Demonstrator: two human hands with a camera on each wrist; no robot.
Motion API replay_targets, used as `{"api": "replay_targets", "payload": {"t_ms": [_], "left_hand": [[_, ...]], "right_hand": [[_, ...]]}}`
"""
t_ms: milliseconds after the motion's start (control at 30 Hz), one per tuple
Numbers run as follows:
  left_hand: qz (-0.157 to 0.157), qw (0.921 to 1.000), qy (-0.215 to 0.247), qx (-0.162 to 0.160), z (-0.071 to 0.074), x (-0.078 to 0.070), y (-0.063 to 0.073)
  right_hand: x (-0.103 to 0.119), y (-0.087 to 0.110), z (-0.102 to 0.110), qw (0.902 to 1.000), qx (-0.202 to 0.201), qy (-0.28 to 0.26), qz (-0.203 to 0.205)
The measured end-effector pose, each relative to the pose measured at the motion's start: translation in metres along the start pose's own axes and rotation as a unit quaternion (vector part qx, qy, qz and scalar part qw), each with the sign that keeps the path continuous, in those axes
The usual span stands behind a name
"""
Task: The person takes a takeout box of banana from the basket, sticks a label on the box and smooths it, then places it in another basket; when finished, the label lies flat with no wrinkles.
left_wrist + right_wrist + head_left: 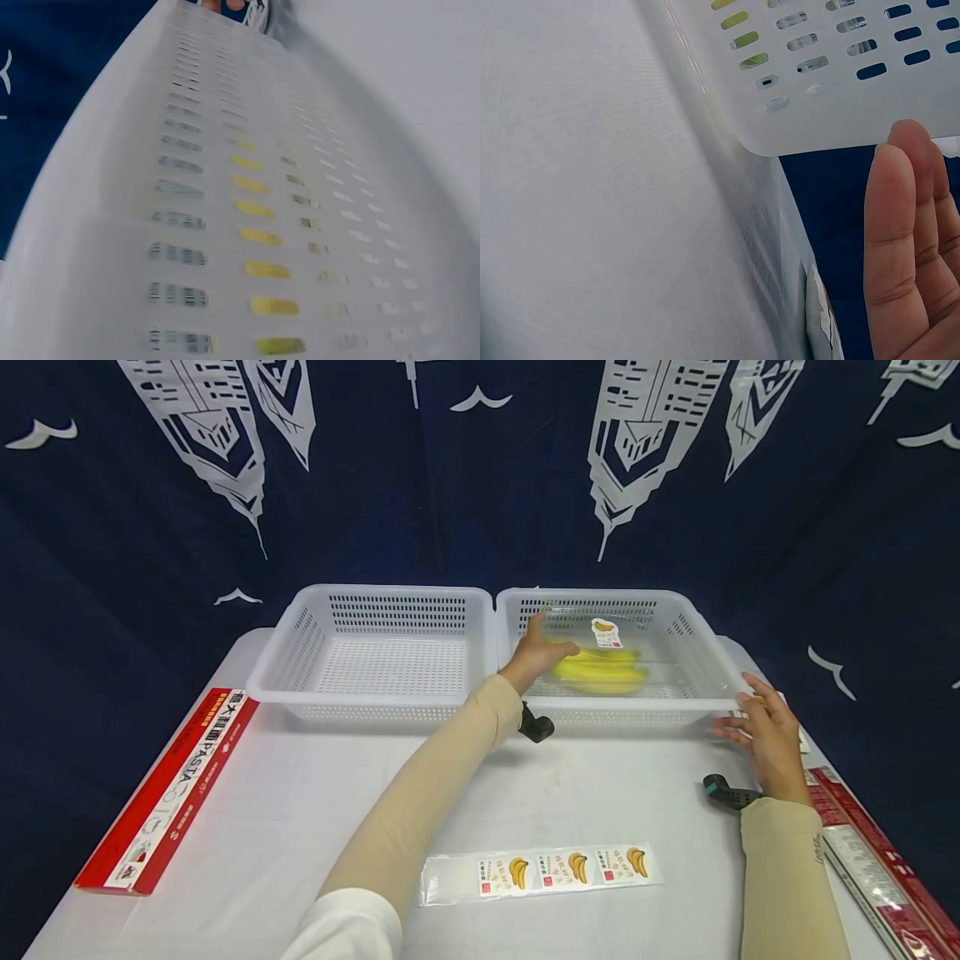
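In the head view, a clear bag of yellow bananas (pixel 600 672) with a small banana sticker (pixel 606 632) lies inside the right white basket (pixel 630 703). My left hand (pixel 536 653) reaches over that basket's front rim at its left end, thumb and forefinger spread beside the bananas. Yellow shows through the slots of the basket wall (pixel 127 187) in the left wrist view. At the basket's front right corner is my right hand (pixel 772 735), fingers loosely extended. The right wrist view shows its straight fingers (pixel 891 217) just outside the basket corner.
Another white basket (pixel 367 697) stands directly left. A strip of banana labels (pixel 562 870) lies on the near white table (pixel 300 827). A red pasta box (pixel 172 785) lies at the left edge, red packaging (pixel 877 852) at the right. Dark patterned cloth (pixel 450 502) hangs behind.
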State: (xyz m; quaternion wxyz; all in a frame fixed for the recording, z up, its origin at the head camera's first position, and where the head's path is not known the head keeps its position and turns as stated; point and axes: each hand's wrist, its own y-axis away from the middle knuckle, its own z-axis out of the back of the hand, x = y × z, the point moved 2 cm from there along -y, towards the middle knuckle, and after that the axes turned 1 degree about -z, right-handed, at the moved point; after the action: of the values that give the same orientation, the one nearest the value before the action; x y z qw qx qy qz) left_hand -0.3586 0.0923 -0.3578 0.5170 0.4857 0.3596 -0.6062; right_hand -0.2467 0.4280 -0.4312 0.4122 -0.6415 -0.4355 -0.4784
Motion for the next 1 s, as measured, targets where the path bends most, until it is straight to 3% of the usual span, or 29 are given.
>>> {"api": "replay_targets", "payload": {"t_ms": [67, 100, 300, 333, 667, 767, 1000], "left_hand": [[0.001, 1.0000, -0.002, 0.000, -0.002, 0.002, 0.000], [0.007, 0.9999, -0.011, -0.005, -0.004, 0.006, -0.008], [0.008, 0.9997, -0.021, -0.003, -0.004, 0.005, -0.007], [0.001, 0.9999, -0.015, 0.004, -0.002, 0.001, 0.002], [-0.062, 0.9944, -0.025, 0.081, 0.019, -0.005, 0.030], [-0.092, 0.9907, -0.024, 0.097, 0.029, -0.001, 0.044], [-0.156, 0.9768, 0.035, 0.142, 0.057, 0.019, 0.086]], "right_hand": [[0.000, 0.000, 0.000, 1.0000, 0.000, 0.001, 0.000], [0.000, 0.000, 0.000, 1.0000, 0.000, 0.001, -0.001], [0.000, 0.000, 0.000, 1.0000, 0.003, 0.001, -0.004], [0.000, 0.000, 0.000, 1.0000, 0.004, 0.000, -0.003], [-0.001, -0.002, -0.003, 1.0000, 0.004, -0.001, 0.005], [-0.002, -0.002, -0.004, 1.0000, 0.003, -0.001, 0.004], [-0.002, 0.000, -0.002, 1.0000, -0.002, 0.003, 0.005]]}}
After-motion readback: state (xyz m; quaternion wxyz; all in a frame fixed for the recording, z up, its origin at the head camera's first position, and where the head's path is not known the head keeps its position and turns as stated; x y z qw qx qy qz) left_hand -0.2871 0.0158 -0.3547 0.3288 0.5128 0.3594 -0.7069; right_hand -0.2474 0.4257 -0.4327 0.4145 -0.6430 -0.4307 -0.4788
